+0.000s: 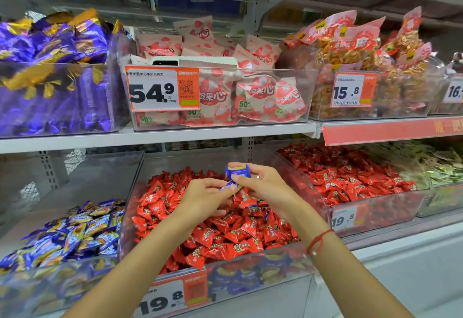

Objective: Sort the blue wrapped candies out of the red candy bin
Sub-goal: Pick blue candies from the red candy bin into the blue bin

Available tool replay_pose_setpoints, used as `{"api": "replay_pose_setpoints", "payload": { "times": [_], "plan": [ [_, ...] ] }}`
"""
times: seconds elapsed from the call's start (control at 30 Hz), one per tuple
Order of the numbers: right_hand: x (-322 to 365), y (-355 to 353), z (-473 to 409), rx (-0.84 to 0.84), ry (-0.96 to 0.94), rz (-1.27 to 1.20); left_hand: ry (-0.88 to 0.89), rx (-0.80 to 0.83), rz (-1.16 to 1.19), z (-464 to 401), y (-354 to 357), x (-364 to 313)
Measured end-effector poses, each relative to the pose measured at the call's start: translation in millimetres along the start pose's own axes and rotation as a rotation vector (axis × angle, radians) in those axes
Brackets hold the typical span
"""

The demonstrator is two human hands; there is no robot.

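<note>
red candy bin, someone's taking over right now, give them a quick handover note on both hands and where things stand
Right hand: pinches a blue candy above the red candy bin.
Left hand: pinches a second blue wrapper.
Done: those two are lifted out, not yet dropped off.
Left: put them in the blue candy bin on the left; more blue pieces lie among the red under the hands.

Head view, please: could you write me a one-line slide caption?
Both hands, left hand and right hand, pinch blue wrapped candies above the red candy bin.
</note>
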State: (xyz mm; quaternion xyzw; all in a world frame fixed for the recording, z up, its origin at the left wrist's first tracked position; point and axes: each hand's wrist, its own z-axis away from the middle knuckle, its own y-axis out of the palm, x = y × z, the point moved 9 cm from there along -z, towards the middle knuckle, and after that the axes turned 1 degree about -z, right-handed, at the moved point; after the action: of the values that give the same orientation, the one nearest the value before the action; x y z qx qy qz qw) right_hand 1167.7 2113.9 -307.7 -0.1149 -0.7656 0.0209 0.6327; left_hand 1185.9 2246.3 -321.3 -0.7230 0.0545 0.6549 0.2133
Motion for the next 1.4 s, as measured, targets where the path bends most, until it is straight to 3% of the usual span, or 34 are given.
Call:
{"api": "replay_pose_setpoints", "payload": {
  "times": [0.1, 0.2, 0.33, 0.47, 0.53, 0.67, 0.73, 0.83, 0.9, 1.0, 1.23, 1.3, 1.4],
  "plan": [
    [3, -3, 1, 0.085, -0.002, 0.155, 0.023, 0.032, -0.088, 2, 1, 0],
    [10, -18, 1, 0.033, -0.004, 0.183, 0.054, 0.018, -0.121, 2, -1, 1],
    [9, -24, 3, 0.034, 0.057, 0.0, 0.014, -0.03, 0.042, -2, -7, 0],
    [12, -16, 4, -0.068, 0.004, 0.073, 0.005, 0.054, 0.226, 3, 6, -5],
    [18, -5, 6, -0.045, -0.076, 0.161, 0.083, 0.021, 0.153, 3, 4, -8],
    [23, 12, 6, 0.111, -0.145, 0.353, 0.339, -0.2, -0.032, 7, -27, -15],
    [14, -1, -2, 0.052, -0.093, 0.466, 0.429, -0.261, -0.167, 13, -35, -13],
    [-17, -27, -19, -0.055, 0.062, 0.879, 0.49, -0.292, -0.256, 24, -37, -9],
    [-46, -25, -25, 0.053, 0.211, 1.109, 0.483, -0.261, -0.283, 25, -34, -4],
    [-71, -15, -30, 0.144, 0.363, 1.191, 0.44, -0.213, -0.299, 21, -30, 8],
    [-46, -31, -25, -0.21, 0.193, 0.991, 0.394, -0.223, -0.265, 21, -32, 15],
    [-29, -40, -14, -0.329, 0.102, 0.776, 0.42, -0.223, -0.233, 23, -32, 11],
    [-22, -26, -5, -0.217, 0.109, 0.167, 0.487, -0.255, -0.209, 29, -34, 3]
  ]
}}
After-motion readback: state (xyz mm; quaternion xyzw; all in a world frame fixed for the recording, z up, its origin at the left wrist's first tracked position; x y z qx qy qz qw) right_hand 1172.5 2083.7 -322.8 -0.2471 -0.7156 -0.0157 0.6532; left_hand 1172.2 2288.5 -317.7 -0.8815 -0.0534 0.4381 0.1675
